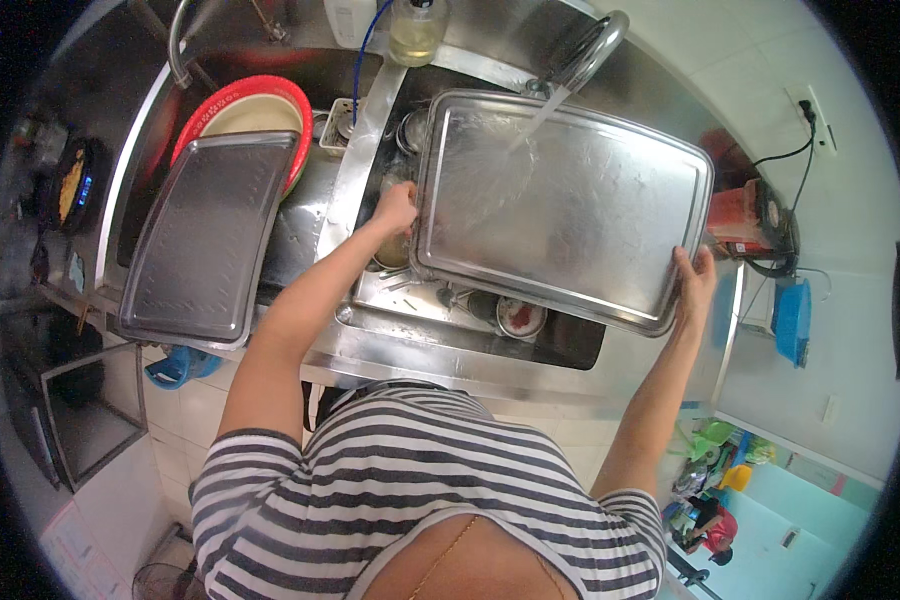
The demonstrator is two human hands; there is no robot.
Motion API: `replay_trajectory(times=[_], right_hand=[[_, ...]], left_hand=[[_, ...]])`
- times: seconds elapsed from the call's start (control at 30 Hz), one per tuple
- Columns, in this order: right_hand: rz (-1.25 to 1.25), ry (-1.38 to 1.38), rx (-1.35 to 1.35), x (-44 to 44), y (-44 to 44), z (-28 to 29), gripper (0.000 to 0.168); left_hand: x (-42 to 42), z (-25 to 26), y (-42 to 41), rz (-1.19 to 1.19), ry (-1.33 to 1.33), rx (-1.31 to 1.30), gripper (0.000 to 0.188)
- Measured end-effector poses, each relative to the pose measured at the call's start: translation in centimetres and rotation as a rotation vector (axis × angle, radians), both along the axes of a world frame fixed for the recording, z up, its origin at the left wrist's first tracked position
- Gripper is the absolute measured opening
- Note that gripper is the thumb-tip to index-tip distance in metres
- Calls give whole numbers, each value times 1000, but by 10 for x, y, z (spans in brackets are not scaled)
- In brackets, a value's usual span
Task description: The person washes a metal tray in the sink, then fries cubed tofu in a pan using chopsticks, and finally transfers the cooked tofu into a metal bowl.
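A large rectangular metal tray (pixel 562 210) lies tilted over the right sink basin. Water from the curved faucet (pixel 600 49) runs onto its upper middle and spreads across the surface. My left hand (pixel 396 210) is closed at the tray's left edge, its fingertips partly hidden. At the lower right corner, my right hand (pixel 694 281) grips the rim, with the thumb on top. Beneath the tray, partly covered, sit a metal bowl (pixel 414 131) and a round cup with red residue (pixel 521 318).
A second, darker tray (pixel 206 240) leans on a red-rimmed basin (pixel 292 97) in the left sink. A bottle of yellowish liquid (pixel 418 34) stands behind the divider. Right of the sink is a red appliance (pixel 742 217). A person (pixel 712 529) is far off at lower right.
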State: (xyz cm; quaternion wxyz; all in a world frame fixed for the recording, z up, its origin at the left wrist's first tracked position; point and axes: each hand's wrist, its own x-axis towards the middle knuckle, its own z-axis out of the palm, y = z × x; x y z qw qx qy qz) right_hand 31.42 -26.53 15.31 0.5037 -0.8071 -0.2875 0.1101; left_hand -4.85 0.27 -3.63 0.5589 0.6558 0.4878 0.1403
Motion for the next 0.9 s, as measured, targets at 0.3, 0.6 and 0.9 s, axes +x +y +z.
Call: replay_trajectory(times=[0.3,0.6,0.9], right_hand=[[-110,539,199,-11,47,-133,63],[219,1204,329,-118,139,-234,30],[630,1271,99,-167,125,-205,31]], left_hand=[[-30,149,92,-84,102,249,39],[-40,315,76,-220,-196,390,32],[10,394,13,-196,-71,853,35]])
